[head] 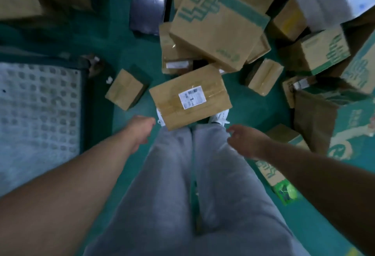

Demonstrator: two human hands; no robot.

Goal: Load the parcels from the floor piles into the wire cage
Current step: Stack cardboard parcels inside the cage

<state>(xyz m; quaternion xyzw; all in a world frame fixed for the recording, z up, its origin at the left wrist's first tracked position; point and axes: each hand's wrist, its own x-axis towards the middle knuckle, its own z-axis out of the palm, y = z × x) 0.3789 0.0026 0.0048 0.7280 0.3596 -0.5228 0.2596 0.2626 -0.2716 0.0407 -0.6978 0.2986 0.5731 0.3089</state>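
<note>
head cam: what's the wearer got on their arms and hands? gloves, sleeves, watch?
Nothing worn that shows. The left hand and right hand are bare: no gloves, rings or watch visible, though the frame is blurred. Both forearms are bare up to the frame edge, so no sleeves in view. Below them are light grey trousers and white shoes.

I work from a single view, the camera worn on the person's head. It faces almost straight down along the grey trouser legs (172, 174) to the green floor (253, 103), with a wide angle that bends the edges. The left hand (142, 128) and right hand (246, 141) sit near mid-frame, nearer the lens than the labelled parcel (190, 97) on the floor.
</note>
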